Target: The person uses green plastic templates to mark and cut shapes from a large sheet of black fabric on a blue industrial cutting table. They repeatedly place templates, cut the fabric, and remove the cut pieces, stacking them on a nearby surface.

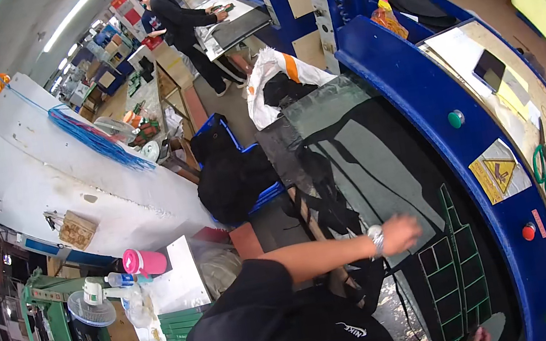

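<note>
My left hand (401, 234), with a silver watch (376, 240) at the wrist, is over a grey-green flat sheet (388, 185) on the machine bed. Motion smears its fingers, so whether they are closed does not show. Only the fingertips of my right hand (480, 339) enter at the lower edge, close to a grey-green rounded piece (497, 326); its grip is hidden. Between the hands lies a grid-shaped frame with thin green edges (456, 263), probably a cutting die, on black sheet material (393, 125). Black strips (336, 212) hang along the bed's near side.
A blue machine beam (417, 96) with a green button (456, 118) and a red button (528, 232) runs along the far side. Green-handled scissors (543, 171) lie beyond it. Black pieces (235, 179) fill blue crates at left. Another person (184, 25) works at a table farther back.
</note>
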Demonstrator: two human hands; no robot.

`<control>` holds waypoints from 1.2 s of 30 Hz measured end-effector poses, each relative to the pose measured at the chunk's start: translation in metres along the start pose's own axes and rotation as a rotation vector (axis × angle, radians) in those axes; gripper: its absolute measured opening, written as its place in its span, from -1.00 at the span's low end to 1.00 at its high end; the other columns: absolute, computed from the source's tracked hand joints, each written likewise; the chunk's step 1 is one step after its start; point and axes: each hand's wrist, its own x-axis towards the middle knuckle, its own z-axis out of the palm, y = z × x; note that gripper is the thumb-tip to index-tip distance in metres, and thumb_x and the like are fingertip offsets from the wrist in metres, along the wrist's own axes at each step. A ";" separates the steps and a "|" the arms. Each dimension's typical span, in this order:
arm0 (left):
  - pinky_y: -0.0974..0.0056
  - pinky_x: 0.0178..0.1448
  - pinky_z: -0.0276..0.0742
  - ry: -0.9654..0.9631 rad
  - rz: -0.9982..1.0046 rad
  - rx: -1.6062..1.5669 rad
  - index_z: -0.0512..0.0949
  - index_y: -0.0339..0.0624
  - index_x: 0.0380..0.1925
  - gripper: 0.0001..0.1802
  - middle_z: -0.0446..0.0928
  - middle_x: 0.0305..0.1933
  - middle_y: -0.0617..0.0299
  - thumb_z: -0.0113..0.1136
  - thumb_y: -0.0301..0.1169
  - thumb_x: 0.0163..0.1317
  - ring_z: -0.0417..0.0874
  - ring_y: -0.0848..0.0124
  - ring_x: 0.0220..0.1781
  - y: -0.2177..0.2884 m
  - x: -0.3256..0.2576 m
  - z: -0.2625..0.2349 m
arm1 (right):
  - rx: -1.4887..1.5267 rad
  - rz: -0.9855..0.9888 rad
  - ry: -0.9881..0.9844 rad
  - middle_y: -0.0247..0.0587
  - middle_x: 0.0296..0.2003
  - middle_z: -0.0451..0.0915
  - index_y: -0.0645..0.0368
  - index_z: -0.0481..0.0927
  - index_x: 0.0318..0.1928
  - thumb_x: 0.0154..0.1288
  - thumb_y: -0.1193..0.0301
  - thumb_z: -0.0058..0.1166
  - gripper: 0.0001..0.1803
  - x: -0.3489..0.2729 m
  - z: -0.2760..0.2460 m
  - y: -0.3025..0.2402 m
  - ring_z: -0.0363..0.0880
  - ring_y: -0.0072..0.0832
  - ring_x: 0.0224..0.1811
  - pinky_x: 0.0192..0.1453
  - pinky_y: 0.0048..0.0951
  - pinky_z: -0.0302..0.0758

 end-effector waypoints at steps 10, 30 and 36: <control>0.01 -0.04 0.45 -0.012 0.310 0.149 0.69 0.06 -0.11 -0.53 0.52 -0.15 0.26 0.57 -0.21 -0.10 0.52 0.15 -0.03 0.041 -0.073 0.055 | 0.399 -0.041 0.484 -0.24 -0.12 0.74 0.31 0.69 0.08 0.53 0.18 0.14 -0.58 0.100 -0.059 -0.043 0.64 -0.56 -0.08 0.04 -0.51 0.53; 0.04 -0.01 0.45 0.079 0.346 0.230 0.71 0.02 -0.12 -0.60 0.47 -0.21 0.21 0.53 -0.38 -0.04 0.47 0.11 -0.08 0.044 -0.059 0.063 | 0.507 0.054 0.521 -0.30 -0.34 0.74 0.21 0.66 -0.30 0.62 0.19 -0.04 -0.60 -0.009 -0.064 -0.001 0.69 -0.57 -0.29 -0.17 -0.46 0.53; 0.01 -0.01 0.47 0.051 0.331 0.273 0.69 0.02 -0.12 -0.62 0.49 -0.18 0.22 0.52 -0.34 0.00 0.50 0.11 -0.06 0.048 -0.061 0.060 | 0.672 0.029 0.704 -0.25 -0.29 0.74 0.23 0.63 -0.26 0.64 0.20 -0.08 -0.60 -0.032 -0.085 -0.001 0.70 -0.54 -0.28 -0.17 -0.47 0.51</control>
